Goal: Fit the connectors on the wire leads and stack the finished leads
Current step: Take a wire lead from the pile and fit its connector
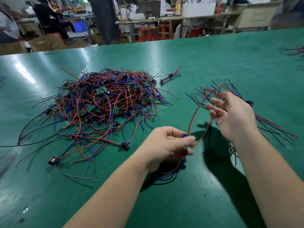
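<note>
A big tangled heap of red, blue and black wire leads with small green boards lies on the green table, left of centre. My left hand pinches a blue connector with red and black wires curving up from it. My right hand hovers to the right, fingers spread and relaxed, with a red wire running past its fingertips. Behind and below that hand a stack of leads fans out on the table. More wires bunch under my left hand.
A small separate bundle of leads lies behind the heap. A loose black connector sits near the front left. The green table ends at the far edge, with benches, red stools and people beyond.
</note>
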The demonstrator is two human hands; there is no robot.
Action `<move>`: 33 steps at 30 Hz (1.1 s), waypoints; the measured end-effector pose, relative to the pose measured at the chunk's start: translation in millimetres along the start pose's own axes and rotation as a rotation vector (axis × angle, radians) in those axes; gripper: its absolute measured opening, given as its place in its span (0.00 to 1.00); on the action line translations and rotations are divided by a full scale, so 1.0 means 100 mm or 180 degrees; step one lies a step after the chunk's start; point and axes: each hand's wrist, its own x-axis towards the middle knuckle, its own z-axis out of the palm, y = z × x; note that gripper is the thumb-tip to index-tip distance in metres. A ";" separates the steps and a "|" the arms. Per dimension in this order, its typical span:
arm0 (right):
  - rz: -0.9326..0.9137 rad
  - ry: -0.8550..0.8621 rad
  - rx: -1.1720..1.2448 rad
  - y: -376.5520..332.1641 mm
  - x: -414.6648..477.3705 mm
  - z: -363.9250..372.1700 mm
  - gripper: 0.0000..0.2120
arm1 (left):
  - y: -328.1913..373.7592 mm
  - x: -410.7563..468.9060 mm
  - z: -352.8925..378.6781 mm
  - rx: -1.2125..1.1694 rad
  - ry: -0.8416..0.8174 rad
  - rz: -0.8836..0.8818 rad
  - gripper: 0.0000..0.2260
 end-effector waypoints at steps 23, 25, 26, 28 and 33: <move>-0.0032 -0.1689 -0.1487 0.40 -0.46 0.21 0.08 | 0.05 0.15 -0.22 -0.0593 0.1084 0.0680 0.10; -0.0500 -0.1572 -0.1966 0.37 -0.43 0.17 0.06 | 0.05 0.14 -0.22 -0.0522 0.1086 0.0717 0.04; -0.0725 -0.1542 -0.2168 0.36 -0.42 0.16 0.05 | 0.04 0.14 -0.22 -0.0471 0.1093 0.0730 0.02; -0.1109 -0.1539 -0.2458 0.33 -0.43 0.15 0.03 | 0.04 0.13 -0.22 -0.0318 0.1120 0.0776 0.02; -0.1979 -0.1459 -0.3144 0.33 -0.46 0.16 0.06 | 0.06 0.11 -0.21 0.0047 0.1143 0.0960 0.02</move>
